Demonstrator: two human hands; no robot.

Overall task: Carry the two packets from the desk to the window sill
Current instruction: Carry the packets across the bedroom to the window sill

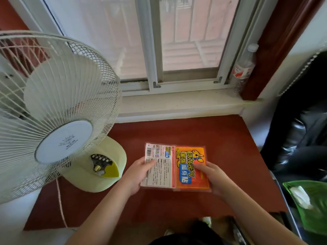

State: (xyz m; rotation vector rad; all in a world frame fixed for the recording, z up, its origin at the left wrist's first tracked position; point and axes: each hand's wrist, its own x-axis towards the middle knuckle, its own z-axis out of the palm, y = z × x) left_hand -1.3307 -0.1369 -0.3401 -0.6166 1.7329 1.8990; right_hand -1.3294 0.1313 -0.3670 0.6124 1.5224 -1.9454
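Two flat packets lie side by side over the red-brown desk (221, 138). The left one is a white packet (160, 171) with printed text and a barcode. The right one is an orange packet (190, 162) with a cartoon animal and blue lettering. My left hand (139, 172) grips the white packet's left edge, thumb on top. My right hand (215, 179) grips the orange packet's right edge, thumb on its face. The pale window sill (177, 103) runs behind the desk, below the sliding window.
A large white table fan (53, 110) with a pale yellow base (99, 172) stands at the desk's left. A clear plastic bottle (245, 68) stands at the sill's right end. A black chair (300, 129) and a green bag (307, 206) are on the right.
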